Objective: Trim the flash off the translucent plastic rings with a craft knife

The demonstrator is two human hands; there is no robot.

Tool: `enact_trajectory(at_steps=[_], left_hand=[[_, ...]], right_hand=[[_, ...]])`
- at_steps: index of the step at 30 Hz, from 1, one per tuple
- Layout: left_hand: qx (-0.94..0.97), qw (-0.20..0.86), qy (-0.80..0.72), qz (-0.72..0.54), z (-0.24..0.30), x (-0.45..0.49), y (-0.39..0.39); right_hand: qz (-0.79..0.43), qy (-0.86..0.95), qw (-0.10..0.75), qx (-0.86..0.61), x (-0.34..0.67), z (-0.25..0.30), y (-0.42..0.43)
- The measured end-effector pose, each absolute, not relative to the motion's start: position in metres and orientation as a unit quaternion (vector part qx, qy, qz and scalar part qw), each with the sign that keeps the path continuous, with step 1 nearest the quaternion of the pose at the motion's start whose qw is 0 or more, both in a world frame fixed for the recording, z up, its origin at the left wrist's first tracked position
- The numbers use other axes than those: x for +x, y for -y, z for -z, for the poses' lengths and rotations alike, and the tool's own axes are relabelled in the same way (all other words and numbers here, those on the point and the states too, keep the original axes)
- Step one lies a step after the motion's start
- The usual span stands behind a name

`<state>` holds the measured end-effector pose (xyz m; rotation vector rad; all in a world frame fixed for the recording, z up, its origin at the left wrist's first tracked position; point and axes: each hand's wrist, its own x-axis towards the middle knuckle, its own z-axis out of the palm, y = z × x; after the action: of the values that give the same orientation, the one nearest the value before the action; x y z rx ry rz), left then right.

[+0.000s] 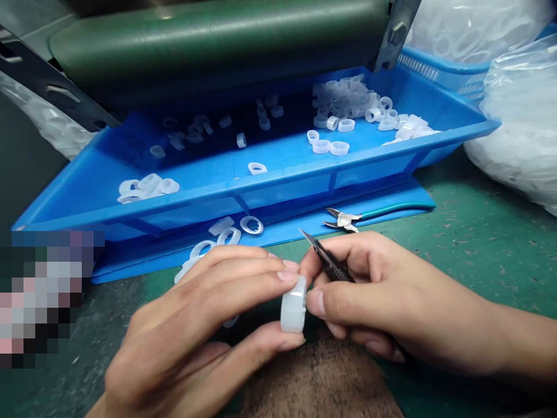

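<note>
Between the thumb and fingers of my left hand (204,325) is a translucent white plastic ring (293,307), held on edge. My right hand (369,296) grips a black utility knife (331,261), its pointed blade angled up and to the left. The right thumb and fingertips touch or nearly touch the ring's right side; exact contact is hard to tell. Beyond my left fingers lie several loose rings (229,235), partly covered by that hand. Past my right hand lie cutting pliers (348,219) with green handles, jaws apart, pointing left.
A blue tray (287,184) holding many scattered rings spans the far side, under a green roller (217,46) on metal brackets. Bulging clear bags (517,128) stand at the right beside a blue basket (444,69). A brown worn surface (322,383) lies below my hands.
</note>
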<state>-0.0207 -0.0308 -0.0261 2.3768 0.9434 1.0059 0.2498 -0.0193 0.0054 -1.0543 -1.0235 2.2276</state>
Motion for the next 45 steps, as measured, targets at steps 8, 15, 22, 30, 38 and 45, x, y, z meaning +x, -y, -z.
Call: enact_trajectory(at_steps=[8, 15, 22, 30, 38, 45], left_hand=[[0.829, 0.215, -0.369, -0.361, 0.036, -0.028, 0.032], [0.832, 0.224, -0.374, -0.343, 0.034, -0.033, 0.032], [0.774, 0.305, -0.372, -0.411, 0.025, -0.018, 0.028], [0.689, 0.451, -0.407, -0.396, 0.012, -0.013, 0.024], [0.668, 0.489, -0.413, -0.379, 0.011, -0.017, 0.022], [0.715, 0.477, -0.383, -0.339, 0.005, -0.019, 0.019]], right_hand=[[-0.807, 0.396, 0.258, -0.353, 0.251, 0.002, 0.018], [-0.783, 0.403, 0.237, -0.411, 0.243, -0.001, 0.017], [-0.732, 0.485, 0.282, -0.386, 0.250, -0.003, 0.015], [-0.478, 0.679, 0.318, -0.457, 0.280, 0.006, 0.024], [-0.515, 0.706, 0.263, -0.408, 0.237, -0.023, -0.003], [-0.438, 0.737, 0.271, -0.438, 0.291, 0.029, 0.038]])
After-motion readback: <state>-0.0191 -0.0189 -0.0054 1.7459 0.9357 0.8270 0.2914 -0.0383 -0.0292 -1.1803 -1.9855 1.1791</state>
